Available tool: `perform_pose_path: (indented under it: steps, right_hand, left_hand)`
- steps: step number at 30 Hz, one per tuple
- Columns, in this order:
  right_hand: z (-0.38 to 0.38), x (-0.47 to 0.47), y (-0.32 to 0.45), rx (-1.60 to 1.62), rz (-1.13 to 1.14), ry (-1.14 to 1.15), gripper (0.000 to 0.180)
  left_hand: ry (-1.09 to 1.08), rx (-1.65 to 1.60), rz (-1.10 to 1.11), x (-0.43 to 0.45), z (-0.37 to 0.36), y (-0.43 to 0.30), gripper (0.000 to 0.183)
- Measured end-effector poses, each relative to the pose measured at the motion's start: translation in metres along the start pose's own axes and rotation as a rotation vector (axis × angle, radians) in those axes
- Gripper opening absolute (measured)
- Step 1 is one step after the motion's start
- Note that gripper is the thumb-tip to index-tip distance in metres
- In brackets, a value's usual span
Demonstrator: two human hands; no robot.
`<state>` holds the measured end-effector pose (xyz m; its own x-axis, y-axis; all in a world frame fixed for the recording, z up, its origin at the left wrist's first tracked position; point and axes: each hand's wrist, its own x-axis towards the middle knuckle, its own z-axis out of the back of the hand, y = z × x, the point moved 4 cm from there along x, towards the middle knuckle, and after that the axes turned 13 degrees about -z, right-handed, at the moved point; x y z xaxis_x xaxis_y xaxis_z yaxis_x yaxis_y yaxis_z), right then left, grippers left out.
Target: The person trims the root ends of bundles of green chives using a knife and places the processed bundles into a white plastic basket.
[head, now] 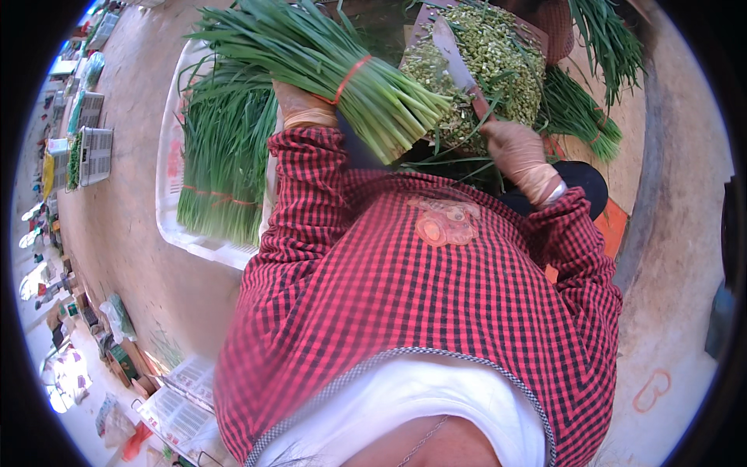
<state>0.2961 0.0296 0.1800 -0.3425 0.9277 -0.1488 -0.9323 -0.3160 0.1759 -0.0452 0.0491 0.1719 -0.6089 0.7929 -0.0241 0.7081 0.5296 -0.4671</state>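
My left hand (300, 105), in a thin translucent glove, is closed under a thick bundle of green garlic chives (327, 64) tied with an orange band; the pale cut ends point right, towards my body. In my gloved right hand (516, 149) is the brown handle of a knife (454, 55), whose broad blade points up and away over a heap of chopped stem ends (505, 52). That heap lies just right of the bundle's cut ends. To the left, banded chives (224, 157) fill a white plastic crate (204, 251).
More tied chives (583, 117) lie on a board at the right, with leaves (610, 46) hanging above. A dark round object (583, 184) is beside my right wrist. Baskets (95, 154) and market goods stand on the floor far left; a white crate (175, 414) is at lower left.
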Motion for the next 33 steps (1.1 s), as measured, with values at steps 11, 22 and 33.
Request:
perform_pose_path:
  steps: [11, 22, 33]
  right_hand:
    - [0.078, 0.010, 0.133, 0.531, 0.412, -0.553, 0.047]
    - [0.066, 0.017, 0.105, 0.603, 0.250, -0.330, 0.079]
    - [0.030, -0.008, 0.092, 0.335, 0.371, -0.374, 0.073]
  left_hand:
    - [0.208, -0.221, 0.179, 0.004, -0.004, 0.018, 0.040]
    - [-0.013, -0.023, -0.067, 0.008, 0.002, -0.002, 0.038]
    - [-0.012, -0.109, -0.018, 0.008, 0.005, -0.012, 0.036]
